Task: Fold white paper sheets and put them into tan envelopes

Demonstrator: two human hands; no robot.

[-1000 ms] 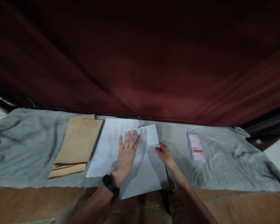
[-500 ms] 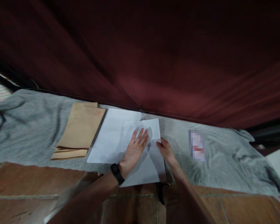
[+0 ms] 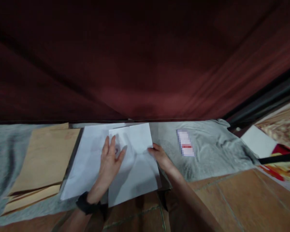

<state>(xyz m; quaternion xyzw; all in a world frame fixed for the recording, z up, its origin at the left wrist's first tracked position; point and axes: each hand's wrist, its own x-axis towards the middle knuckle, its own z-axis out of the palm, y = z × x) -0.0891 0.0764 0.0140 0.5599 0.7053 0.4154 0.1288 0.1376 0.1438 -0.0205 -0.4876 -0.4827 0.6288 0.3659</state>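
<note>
A white sheet of paper [image 3: 141, 175] with faint crease lines lies in front of me, its near edge reaching past the grey cloth. My right hand [image 3: 161, 157] pinches the sheet's right edge between thumb and fingers. Over the sheet's left part is my left hand [image 3: 111, 159], fingers spread and a black band on the wrist; whether it presses on the paper I cannot tell. Under and left of this sheet lie more white papers [image 3: 83, 161]. Farther left sits a pile of brown envelopes [image 3: 47, 158].
Grey cloth [image 3: 207, 154] is spread over tiled floor [image 3: 215, 199], below a dark red curtain-like surface [image 3: 145, 64]. A small blurred-out packet [image 3: 186, 143] lies right of my right hand. At far right are a white sheet [image 3: 258, 141] and a colourful printed item [image 3: 282, 174].
My left hand has moved from the middle of the sheet to its left side. The right hand keeps its pinch on the right edge. My view has turned rightward.
</note>
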